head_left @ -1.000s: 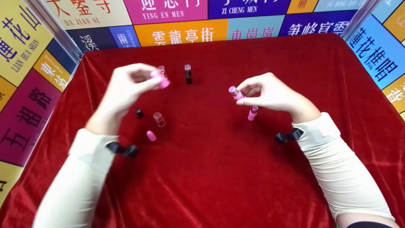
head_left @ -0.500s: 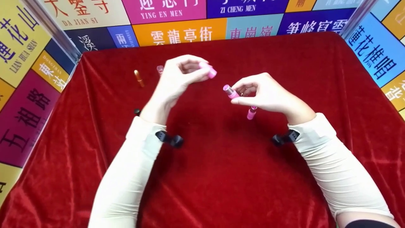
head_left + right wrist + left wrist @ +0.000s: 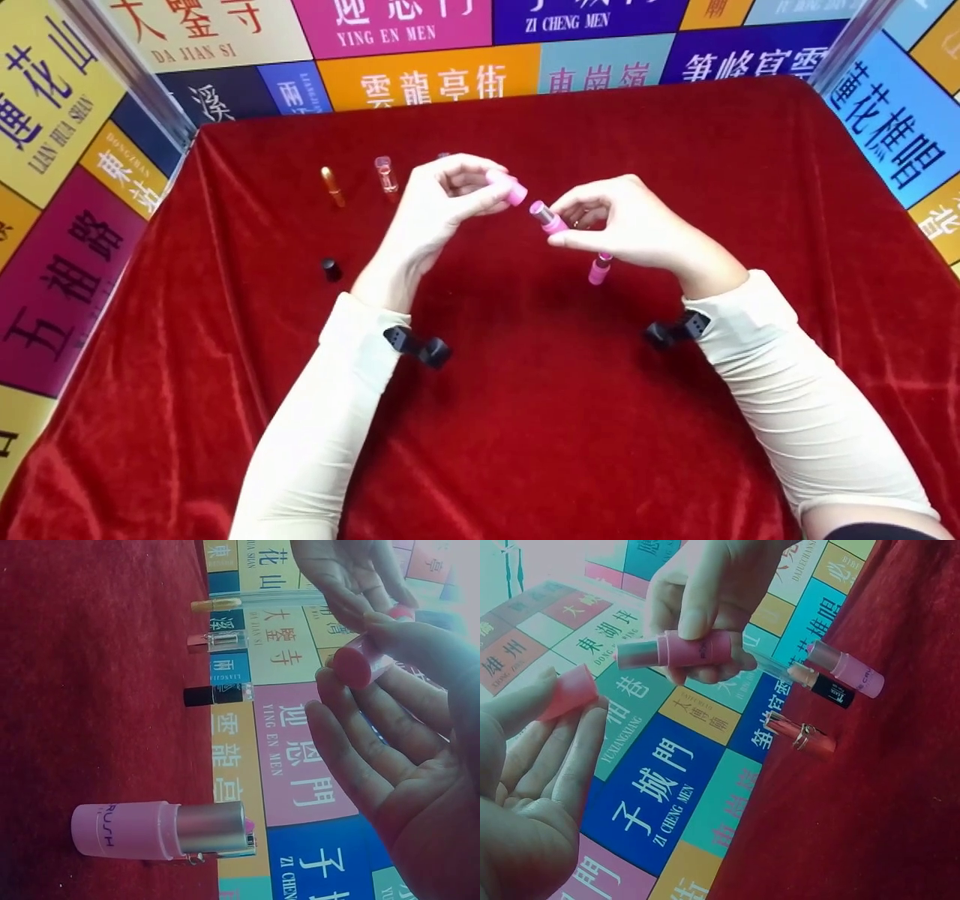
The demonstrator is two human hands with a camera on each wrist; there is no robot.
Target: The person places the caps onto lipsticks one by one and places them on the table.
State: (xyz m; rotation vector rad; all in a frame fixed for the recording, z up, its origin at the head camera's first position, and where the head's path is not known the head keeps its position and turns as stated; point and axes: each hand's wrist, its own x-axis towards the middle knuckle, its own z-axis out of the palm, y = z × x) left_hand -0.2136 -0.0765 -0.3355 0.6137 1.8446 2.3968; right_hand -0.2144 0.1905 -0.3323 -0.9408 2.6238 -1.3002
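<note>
My left hand pinches a pink lipstick cap between thumb and fingers, above the cloth. Facing it, my right hand grips an uncapped pink lipstick by its base, its silver collar pointing at the cap. A short gap separates cap and lipstick. Below the right hand, a second uncapped pink lipstick stands upright on the cloth; the right wrist view shows this standing lipstick close by.
Red cloth covers the table. At the back left stand a gold lipstick, a clear-capped lipstick and a black lipstick. A black cap lies left. Uncapped black and red-gold lipsticks stand beyond the right hand.
My left hand has carried the pink cap rightward from the left side to near the right hand. The right hand has shifted slightly left. The left arm now covers two caps seen earlier.
</note>
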